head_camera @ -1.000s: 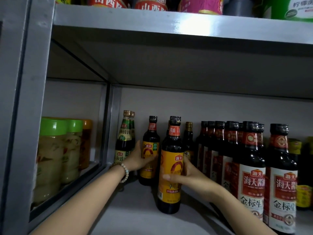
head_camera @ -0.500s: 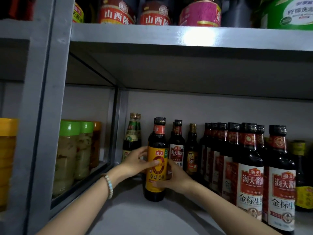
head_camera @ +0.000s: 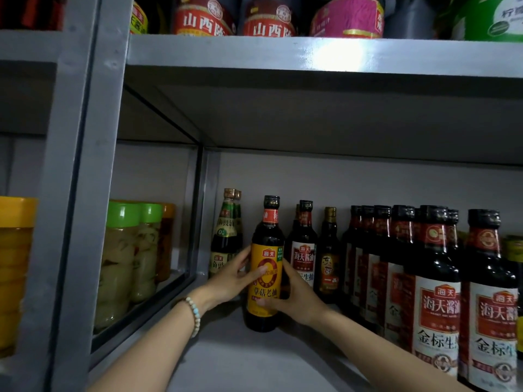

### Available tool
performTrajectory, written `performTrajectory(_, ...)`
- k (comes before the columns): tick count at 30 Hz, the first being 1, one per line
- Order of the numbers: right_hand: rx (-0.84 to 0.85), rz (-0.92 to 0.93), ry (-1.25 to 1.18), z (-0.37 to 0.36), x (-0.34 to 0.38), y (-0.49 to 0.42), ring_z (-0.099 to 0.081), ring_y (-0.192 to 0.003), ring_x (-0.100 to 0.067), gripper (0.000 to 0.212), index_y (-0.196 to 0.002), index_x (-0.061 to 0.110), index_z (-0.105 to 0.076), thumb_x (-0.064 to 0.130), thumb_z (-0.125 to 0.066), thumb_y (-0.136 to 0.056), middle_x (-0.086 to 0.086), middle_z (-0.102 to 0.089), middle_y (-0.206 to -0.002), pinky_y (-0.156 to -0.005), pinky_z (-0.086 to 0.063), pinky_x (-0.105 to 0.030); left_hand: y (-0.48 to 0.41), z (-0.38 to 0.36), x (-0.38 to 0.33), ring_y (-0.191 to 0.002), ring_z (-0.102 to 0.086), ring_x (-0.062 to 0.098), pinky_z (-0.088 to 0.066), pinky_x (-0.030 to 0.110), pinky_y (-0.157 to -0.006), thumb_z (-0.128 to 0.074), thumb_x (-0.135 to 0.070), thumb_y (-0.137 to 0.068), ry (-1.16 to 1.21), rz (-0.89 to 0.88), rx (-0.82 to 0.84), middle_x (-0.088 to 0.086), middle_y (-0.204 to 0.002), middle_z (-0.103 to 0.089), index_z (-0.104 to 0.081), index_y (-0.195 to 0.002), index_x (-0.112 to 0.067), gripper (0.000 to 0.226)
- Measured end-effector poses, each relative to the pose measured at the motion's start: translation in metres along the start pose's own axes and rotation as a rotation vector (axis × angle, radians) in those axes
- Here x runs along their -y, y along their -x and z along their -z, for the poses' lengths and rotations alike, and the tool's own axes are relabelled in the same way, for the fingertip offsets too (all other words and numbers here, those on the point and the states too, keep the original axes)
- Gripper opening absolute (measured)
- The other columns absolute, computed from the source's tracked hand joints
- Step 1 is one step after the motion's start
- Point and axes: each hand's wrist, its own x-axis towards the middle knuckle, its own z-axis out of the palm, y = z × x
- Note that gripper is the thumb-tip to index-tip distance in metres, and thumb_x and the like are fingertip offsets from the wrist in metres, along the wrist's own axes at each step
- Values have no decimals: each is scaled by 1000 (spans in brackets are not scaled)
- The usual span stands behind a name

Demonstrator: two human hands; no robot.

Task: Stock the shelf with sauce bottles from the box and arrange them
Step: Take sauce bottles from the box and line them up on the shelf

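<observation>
The yellow-labelled sauce bottle (head_camera: 265, 281) is standing on the shelf board (head_camera: 249, 360), with the left hand (head_camera: 230, 281) and the right hand (head_camera: 295, 297) curling round its body from either side, thumbs pressing on the label. I judge that settling it well is calling for a flat base, slid back between the green-necked bottle (head_camera: 225, 239) and the white-labelled bottle (head_camera: 304, 258) without knocking them. Its long axis is running vertically, cap pointing up, label facing outward.
</observation>
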Motion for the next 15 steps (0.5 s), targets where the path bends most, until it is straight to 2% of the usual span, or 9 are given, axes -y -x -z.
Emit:
performTrajectory(2, 7, 8, -24, 0, -1, -1, -51, -115, 5, 83, -138, 38, -27, 23, -79, -75, 21, -49, -129, -86, -47, -9, -1, -1, 0, -134, -38, 17, -41, 34, -100, -59, -35, -85, 22, -3, 8, -3, -149, -35, -18, -145, -37, 73)
performTrajectory(4, 0, 5, -51, 0, -2, -1, -52, -114, 4, 83, -138, 37, -26, 18, -78, -76, 24, -49, -125, -83, -47, -8, -1, -2, 0, -134, -37, 16, -40, 35, -101, -58, -33, -86, 41, -7, 19, -2, -149, -34, -16, -145, -37, 72)
performTrajectory(9, -14, -13, -74, -2, -2, -2, -53, -112, 3, 82, -138, 34, -29, 14, -79, -75, 21, -51, -125, -85, -49, -11, -2, -2, 2, -134, -37, 15, -42, 33, -101, -56, -32, -89, 43, -24, 33, -3, -149, -35, -18, -144, -39, 67)
performTrajectory(11, -14, -14, -75, -2, -1, -3, -53, -118, -3, 83, -141, 30, -31, 15, -79, -75, 15, -53, -130, -91, -49, -17, -2, -3, 1, -132, -38, 13, -43, 27, -95, -55, -29, -90, 49, -29, 32, -3, -147, -37, -20, -141, -40, 63)
performTrajectory(13, -11, -20, -67, -1, -2, -2, -53, -122, -8, 86, -143, 28, -30, 18, -80, -74, 10, -53, -134, -99, -48, -28, -2, -4, 0, -133, -38, 15, -42, 28, -95, -55, -28, -91, 54, -35, 21, -2, -147, -37, -22, -138, -42, 60)
performTrajectory(15, -4, -21, -56, 0, -2, -2, -53, -123, -9, 84, -143, 28, -30, 18, -79, -75, 9, -53, -135, -100, -48, -30, -2, -5, 0, -133, -38, 16, -43, 27, -94, -55, -27, -91, 51, -39, 11, -2, -147, -37, -22, -134, -44, 57)
